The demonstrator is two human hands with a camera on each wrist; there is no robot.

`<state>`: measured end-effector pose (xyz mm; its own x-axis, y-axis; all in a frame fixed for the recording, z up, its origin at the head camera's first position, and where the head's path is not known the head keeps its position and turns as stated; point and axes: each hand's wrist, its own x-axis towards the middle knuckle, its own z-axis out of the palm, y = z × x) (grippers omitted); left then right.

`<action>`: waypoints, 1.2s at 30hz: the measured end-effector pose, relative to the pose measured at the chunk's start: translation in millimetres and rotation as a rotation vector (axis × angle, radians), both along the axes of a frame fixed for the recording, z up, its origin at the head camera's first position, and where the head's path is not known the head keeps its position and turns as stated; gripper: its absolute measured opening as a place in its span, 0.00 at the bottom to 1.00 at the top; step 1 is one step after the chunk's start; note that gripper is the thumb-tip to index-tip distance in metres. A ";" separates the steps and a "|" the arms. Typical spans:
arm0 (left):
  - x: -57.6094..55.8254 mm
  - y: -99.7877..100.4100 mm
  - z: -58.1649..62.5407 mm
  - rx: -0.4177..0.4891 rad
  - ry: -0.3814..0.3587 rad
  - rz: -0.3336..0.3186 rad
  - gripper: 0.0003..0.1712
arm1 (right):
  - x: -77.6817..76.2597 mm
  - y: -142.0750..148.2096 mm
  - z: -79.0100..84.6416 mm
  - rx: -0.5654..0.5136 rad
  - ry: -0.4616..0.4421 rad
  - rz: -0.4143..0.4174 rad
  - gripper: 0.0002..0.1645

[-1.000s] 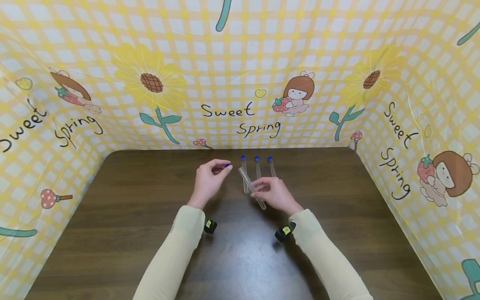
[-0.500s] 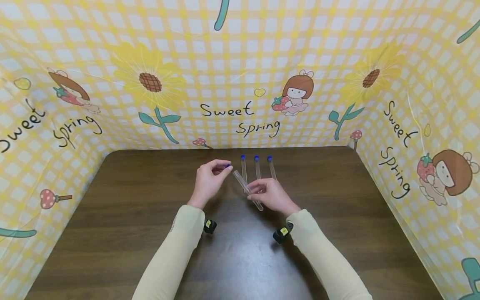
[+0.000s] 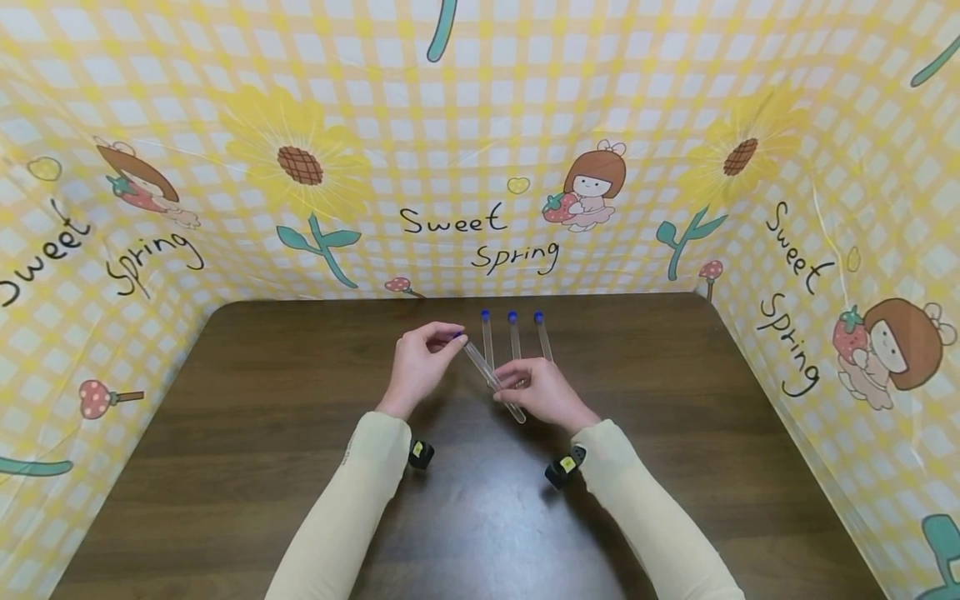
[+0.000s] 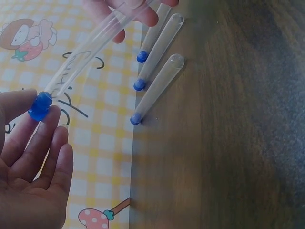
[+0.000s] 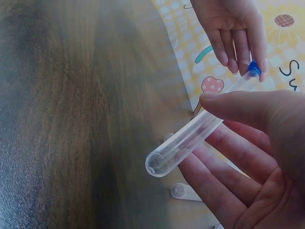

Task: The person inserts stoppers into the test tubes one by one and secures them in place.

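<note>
My left hand (image 3: 420,362) pinches a small blue cap (image 4: 40,106) between thumb and finger. The cap meets the mouth of a clear test tube (image 5: 186,138); how far it sits in the tube I cannot tell. My right hand (image 3: 546,390) holds that tube around its middle, thumb on one side and fingers on the other. It slants above the table, mouth toward the left hand and rounded end toward the front right. Three capped test tubes lie side by side just beyond: left (image 3: 487,333), middle (image 3: 513,336) and right (image 3: 543,336). The right hand partly hides them in the head view.
A dark wooden table (image 3: 225,467) lies under both hands. Yellow checked cloth (image 3: 435,150) with printed flowers and figures rises as walls at the back and both sides. Each wrist wears a small black camera, one at the left (image 3: 422,454), one at the right (image 3: 564,468).
The right hand has brought the test tube left and slightly toward the front, so its mouth now meets the cap. A gap stood between them before. The left hand has barely moved.
</note>
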<state>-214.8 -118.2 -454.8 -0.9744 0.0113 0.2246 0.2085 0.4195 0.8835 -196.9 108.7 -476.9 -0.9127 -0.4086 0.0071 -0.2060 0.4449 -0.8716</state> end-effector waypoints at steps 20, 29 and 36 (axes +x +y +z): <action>1.7 3.7 -4.3 -0.022 -0.028 -0.015 0.13 | 2.0 -0.9 -1.6 0.020 0.017 0.021 0.15; 5.8 6.3 -6.5 -0.048 -0.041 -0.016 0.16 | 2.2 -2.0 -2.2 0.013 0.011 0.000 0.15; 8.6 11.0 -11.9 0.003 -0.013 -0.018 0.26 | 1.7 -3.6 -2.0 0.009 0.027 -0.018 0.14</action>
